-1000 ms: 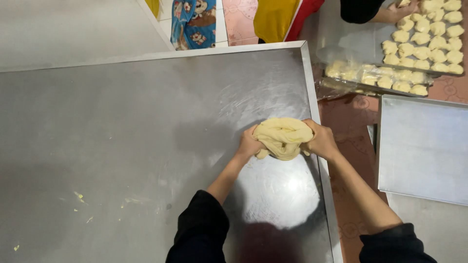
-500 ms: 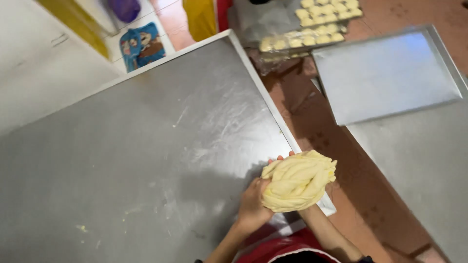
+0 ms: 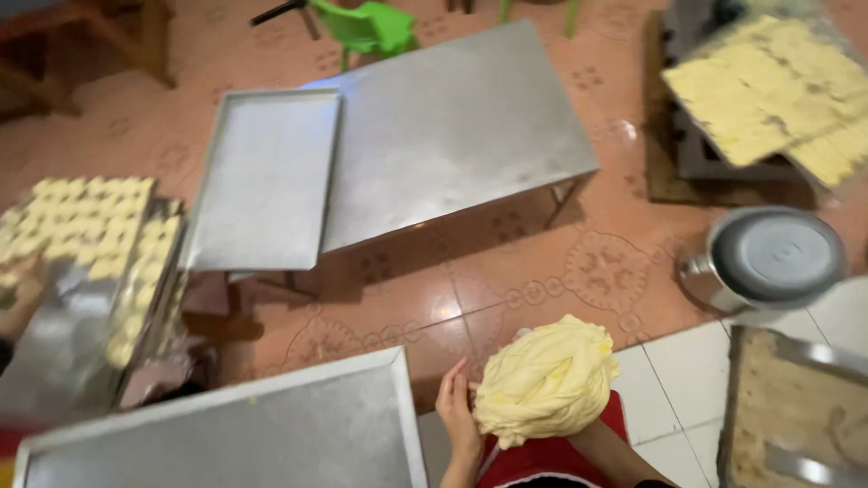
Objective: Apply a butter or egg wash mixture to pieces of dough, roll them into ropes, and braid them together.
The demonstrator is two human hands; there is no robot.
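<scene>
Pale yellow dough lump (image 3: 547,380) held up off the steel table (image 3: 271,434), past its right corner, above the tiled floor (image 3: 506,289). Left hand (image 3: 457,411) pressed against the lump's left side, fingers wrapped on it; right hand hidden behind the dough (grip unclear). Empty tray (image 3: 262,176) and low steel table (image 3: 452,126) well apart beyond.

A single head-worn camera looks steeply down from above, tilted so the scene runs askew. At the near bottom edge and closest to the lens are the left hand (image 3: 458,411) and the lump of yellow dough (image 3: 546,381). The near steel desk (image 3: 271,434) fills the bottom left corner. Farther off lie the patterned tiled floor (image 3: 506,271), a second steel desk (image 3: 452,126) and a baking tray (image 3: 262,176). No second view exists to overlap.
</scene>
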